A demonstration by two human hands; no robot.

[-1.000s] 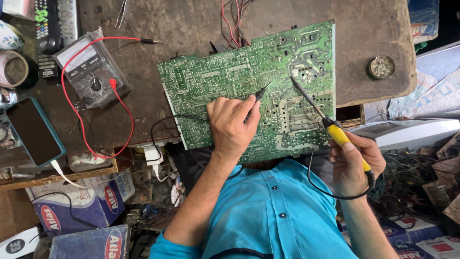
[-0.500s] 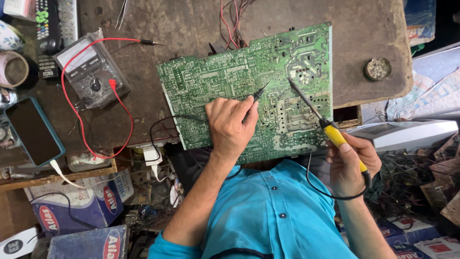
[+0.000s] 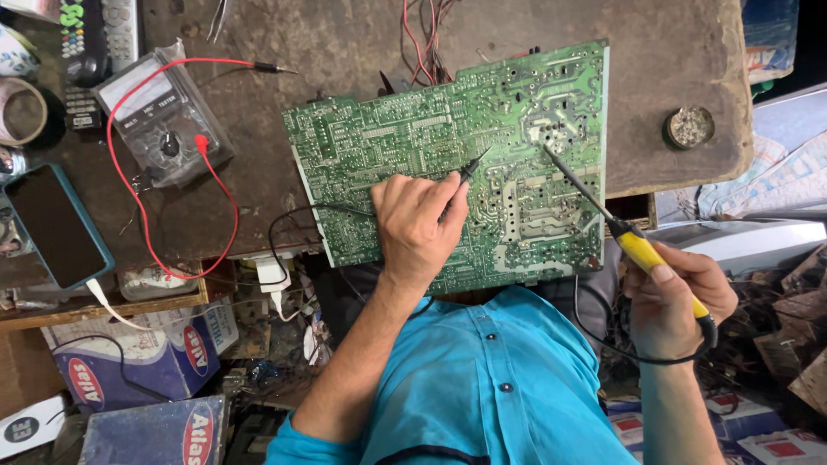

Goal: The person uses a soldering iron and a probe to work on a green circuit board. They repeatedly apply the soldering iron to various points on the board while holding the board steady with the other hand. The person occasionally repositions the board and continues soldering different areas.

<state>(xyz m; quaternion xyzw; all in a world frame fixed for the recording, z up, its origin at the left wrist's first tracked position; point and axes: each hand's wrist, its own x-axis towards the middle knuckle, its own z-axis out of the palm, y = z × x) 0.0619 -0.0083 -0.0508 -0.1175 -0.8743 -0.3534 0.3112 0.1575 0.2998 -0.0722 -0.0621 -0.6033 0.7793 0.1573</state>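
At the far left of the picture a phone [image 3: 53, 226] in a blue case lies flat on the desk [image 3: 345, 43]. Up and to its right sits a meter [image 3: 164, 129] in a clear cover, with a red wire [image 3: 129, 207] looping round it.

In the middle lies a big green board [image 3: 413, 146]. Its long side runs left to right across the desk, tilted up a little at the right end. The left hand [image 3: 418, 226] rests on the lower middle of the board. Its fingers are pinched tight on a thin black probe [image 3: 469, 168], and the tip points up and right onto the board.

The right hand [image 3: 672, 297] is at the lower right, off the board's edge. It is closed around a soldering iron with a yellow handle [image 3: 650, 258]. The long metal tip [image 3: 573, 181] slants up and left and touches the board near its upper right. The left hand is the nearer one to the board. A small round tin [image 3: 688, 127] sits on the desk at the right.
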